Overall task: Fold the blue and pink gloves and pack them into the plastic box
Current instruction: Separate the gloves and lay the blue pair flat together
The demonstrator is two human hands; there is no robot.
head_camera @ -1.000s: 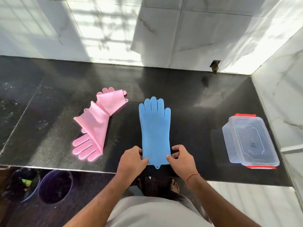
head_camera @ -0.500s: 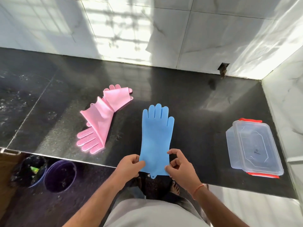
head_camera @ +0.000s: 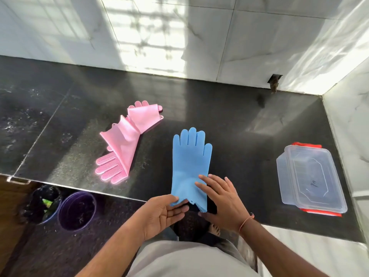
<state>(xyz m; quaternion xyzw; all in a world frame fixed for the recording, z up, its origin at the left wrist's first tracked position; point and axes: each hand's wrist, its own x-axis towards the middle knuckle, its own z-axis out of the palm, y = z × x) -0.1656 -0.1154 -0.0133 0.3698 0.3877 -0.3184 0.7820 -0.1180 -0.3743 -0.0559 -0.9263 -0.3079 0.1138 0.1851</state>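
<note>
The blue gloves (head_camera: 190, 162) lie flat on the black counter (head_camera: 239, 126), fingers pointing away from me, cuff hanging over the front edge. My left hand (head_camera: 163, 214) is palm up at the cuff's left corner, thumb on top and fingers underneath, pinching it. My right hand (head_camera: 221, 198) rests on the lower part of the blue gloves with straight, spread fingers. The pink gloves (head_camera: 123, 144) lie to the left, one partly folded over the other. The clear plastic box (head_camera: 311, 178) with red clasps sits at the right, lid on.
White tiled walls close the counter at the back and right. Below the front edge on the floor stand a purple bucket (head_camera: 76, 210) and a dark bin (head_camera: 43, 202). My bare feet show under the counter edge.
The blue gloves slid toward me until the cuff overhangs the edge. My right hand let go of the cuff and now lies flat on the gloves; my left hand turned palm up.
</note>
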